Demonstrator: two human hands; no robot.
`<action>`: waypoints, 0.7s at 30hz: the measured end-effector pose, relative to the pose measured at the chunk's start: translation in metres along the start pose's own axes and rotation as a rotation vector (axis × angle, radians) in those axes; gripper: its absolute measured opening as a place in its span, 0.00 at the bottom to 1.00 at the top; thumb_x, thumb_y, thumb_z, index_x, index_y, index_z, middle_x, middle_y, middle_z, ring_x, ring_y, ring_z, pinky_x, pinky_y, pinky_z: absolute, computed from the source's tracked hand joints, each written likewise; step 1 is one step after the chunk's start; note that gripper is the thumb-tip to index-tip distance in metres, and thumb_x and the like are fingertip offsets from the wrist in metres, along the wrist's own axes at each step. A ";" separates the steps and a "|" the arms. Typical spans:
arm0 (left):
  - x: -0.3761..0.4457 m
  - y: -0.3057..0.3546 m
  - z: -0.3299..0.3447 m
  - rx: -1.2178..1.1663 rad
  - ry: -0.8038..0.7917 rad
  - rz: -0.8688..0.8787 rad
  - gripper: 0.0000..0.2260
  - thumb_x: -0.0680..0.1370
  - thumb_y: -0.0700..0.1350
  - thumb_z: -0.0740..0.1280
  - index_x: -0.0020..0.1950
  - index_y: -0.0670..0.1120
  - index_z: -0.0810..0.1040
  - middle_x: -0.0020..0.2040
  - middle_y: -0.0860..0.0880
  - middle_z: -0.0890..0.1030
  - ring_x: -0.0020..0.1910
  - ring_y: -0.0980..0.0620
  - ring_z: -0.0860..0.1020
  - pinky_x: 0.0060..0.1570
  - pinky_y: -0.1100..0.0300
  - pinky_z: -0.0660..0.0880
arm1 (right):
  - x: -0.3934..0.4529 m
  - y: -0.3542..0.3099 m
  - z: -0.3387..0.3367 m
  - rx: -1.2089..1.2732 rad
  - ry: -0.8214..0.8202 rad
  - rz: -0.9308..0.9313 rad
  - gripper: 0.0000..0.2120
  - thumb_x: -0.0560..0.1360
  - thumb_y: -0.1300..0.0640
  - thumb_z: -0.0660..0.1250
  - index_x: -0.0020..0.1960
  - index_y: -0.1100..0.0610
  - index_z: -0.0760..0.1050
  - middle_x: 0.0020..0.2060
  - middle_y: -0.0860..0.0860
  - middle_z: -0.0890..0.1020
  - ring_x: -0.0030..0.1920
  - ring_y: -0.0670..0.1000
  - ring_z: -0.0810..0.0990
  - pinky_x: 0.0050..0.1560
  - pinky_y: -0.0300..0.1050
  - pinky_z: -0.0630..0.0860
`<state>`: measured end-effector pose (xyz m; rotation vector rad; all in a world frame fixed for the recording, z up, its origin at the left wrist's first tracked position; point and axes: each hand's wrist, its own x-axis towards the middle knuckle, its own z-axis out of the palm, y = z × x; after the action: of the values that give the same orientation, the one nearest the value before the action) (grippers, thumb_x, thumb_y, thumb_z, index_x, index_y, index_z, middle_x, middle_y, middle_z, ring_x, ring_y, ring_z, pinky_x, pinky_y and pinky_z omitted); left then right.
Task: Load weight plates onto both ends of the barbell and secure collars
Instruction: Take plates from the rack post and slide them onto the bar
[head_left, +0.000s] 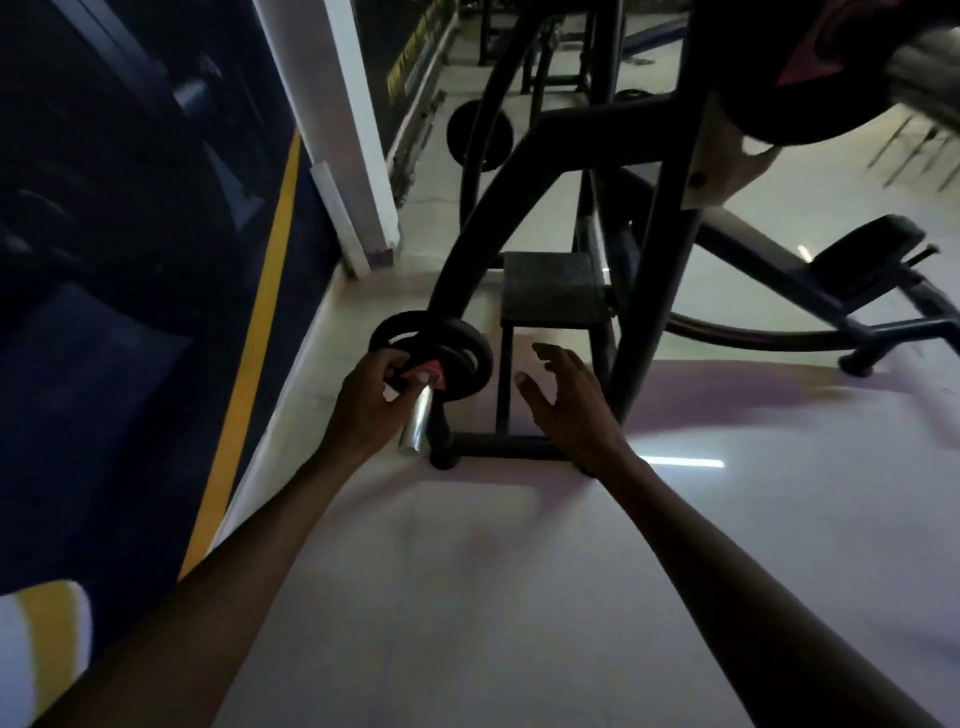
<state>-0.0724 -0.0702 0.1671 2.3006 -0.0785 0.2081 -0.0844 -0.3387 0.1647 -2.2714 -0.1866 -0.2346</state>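
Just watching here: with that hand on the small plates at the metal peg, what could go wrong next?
1. The left hand has fingers at the small plates on the metal peg; a slipping plate could pinch them.
2. The right hand hovers open, holding nothing, so the plate may get little support.
3. The light is dim, so the hub is hard to see.

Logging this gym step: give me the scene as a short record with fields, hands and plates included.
setting: dim gym, pale floor, dark wall with a yellow stripe at left
left hand: at the hub of the weight plates, fingers around a red part there
weight plates: dark discs on a chrome peg low on the black rack
right hand: open, fingers spread, touching nothing
collar: cannot tell
background: another plate farther back
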 end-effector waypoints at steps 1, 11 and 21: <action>0.002 -0.018 -0.006 0.005 -0.012 -0.010 0.21 0.77 0.58 0.70 0.63 0.46 0.79 0.59 0.48 0.82 0.57 0.49 0.80 0.56 0.48 0.79 | 0.002 -0.004 0.021 0.007 -0.009 0.017 0.25 0.82 0.45 0.65 0.74 0.55 0.68 0.70 0.56 0.74 0.67 0.55 0.76 0.61 0.56 0.79; 0.074 -0.150 0.005 0.021 -0.152 -0.103 0.19 0.80 0.49 0.72 0.68 0.43 0.76 0.62 0.44 0.80 0.60 0.46 0.79 0.59 0.51 0.77 | 0.060 0.006 0.160 0.146 -0.038 0.076 0.14 0.80 0.56 0.69 0.65 0.57 0.75 0.57 0.50 0.79 0.57 0.46 0.77 0.54 0.34 0.75; 0.183 -0.261 0.082 -0.022 -0.259 -0.166 0.27 0.78 0.49 0.74 0.74 0.44 0.70 0.68 0.43 0.75 0.65 0.44 0.75 0.64 0.48 0.75 | 0.159 0.114 0.261 0.119 0.025 0.102 0.22 0.75 0.67 0.72 0.67 0.65 0.70 0.60 0.54 0.75 0.57 0.33 0.72 0.57 0.27 0.72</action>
<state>0.1504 0.0460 -0.0456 2.2867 -0.0203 -0.1753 0.1218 -0.2053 -0.0498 -2.1522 -0.0695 -0.1928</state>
